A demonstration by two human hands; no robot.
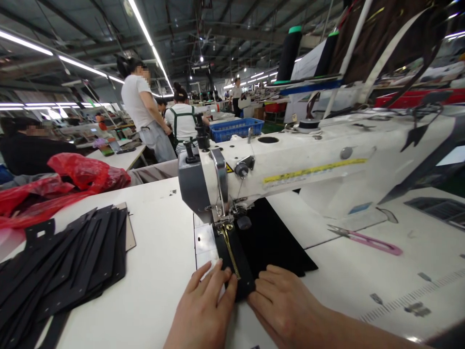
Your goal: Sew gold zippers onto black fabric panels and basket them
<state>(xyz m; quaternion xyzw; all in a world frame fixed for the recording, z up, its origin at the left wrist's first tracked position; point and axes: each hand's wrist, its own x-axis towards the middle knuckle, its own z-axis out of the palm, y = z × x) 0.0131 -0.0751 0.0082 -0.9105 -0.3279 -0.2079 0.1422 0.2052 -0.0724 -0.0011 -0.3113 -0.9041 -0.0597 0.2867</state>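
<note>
A black strip with a gold-toothed zipper lies under the presser foot of a white sewing machine. A wider black fabric panel extends from the strip toward the right. My left hand rests along the strip's left edge, its fingers stretched forward and the thumb beside the zipper's near end. On the other side, my right hand has its fingers curled and closed on the near right edge of the black piece. The needle area sits at the zipper's far end.
Black cut strips are piled at left, near a red plastic bag. Pink-handled thread snips lie at right. Black thread cones stand above the machine. Behind are a blue crate and several people, one standing in a white shirt.
</note>
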